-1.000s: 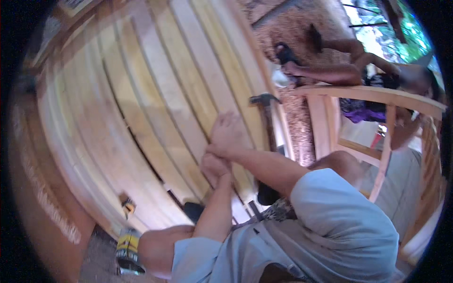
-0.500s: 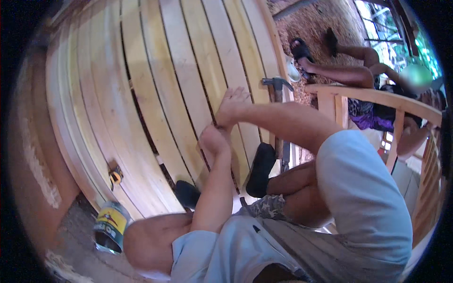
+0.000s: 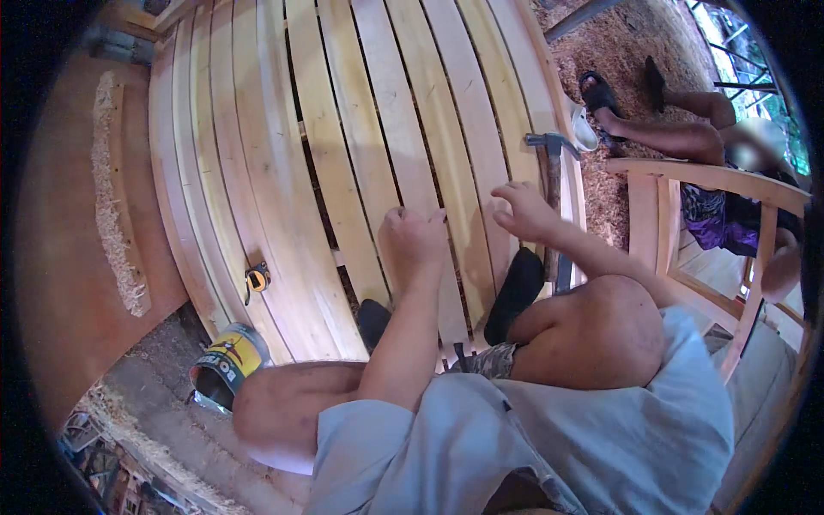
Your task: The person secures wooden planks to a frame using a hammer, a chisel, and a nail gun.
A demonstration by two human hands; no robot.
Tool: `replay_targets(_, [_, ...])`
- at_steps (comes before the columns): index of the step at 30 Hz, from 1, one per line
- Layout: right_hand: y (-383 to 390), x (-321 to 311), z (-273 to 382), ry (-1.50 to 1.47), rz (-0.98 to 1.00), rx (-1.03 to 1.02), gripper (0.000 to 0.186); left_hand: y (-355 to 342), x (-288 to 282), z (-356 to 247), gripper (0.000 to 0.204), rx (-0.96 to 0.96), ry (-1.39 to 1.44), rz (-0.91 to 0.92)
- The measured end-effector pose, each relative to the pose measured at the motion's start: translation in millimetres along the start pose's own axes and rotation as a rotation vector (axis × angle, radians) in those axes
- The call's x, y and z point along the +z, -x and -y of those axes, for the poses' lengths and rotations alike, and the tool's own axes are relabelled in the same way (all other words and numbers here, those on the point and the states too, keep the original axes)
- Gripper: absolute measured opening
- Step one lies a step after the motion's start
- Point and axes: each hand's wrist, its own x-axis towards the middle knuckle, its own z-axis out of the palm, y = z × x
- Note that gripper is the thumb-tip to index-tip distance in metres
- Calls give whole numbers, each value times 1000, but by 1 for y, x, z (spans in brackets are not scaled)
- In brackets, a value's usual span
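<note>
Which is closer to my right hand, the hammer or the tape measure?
The hammer, just right of your right hand; the tape measure lies well left, beyond your left hand.

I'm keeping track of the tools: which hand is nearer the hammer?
Right. The right hand is just left of the hammer; the left hand is farther left, over the slats.

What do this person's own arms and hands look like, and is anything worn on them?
The left hand and right hand are bare human hands, each with ordinary fingers and no glove. The forearms are uncovered too, with no watch or cable visible. Short, loose, pale grey-blue sleeves cover the upper arms.
</note>
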Motion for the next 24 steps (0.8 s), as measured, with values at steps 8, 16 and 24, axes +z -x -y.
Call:
replay_targets(8, [65, 51, -24, 257, -873, 433, 64, 3, 18, 6, 72, -7, -80, -35])
replay_targets(16, [57, 56, -62, -169, -681, 577, 59, 2, 12, -3, 73, -130, 11, 17])
replay_targets(24, [62, 54, -56, -191, -762, 573, 52, 0, 23, 4, 66, 31, -134, 25])
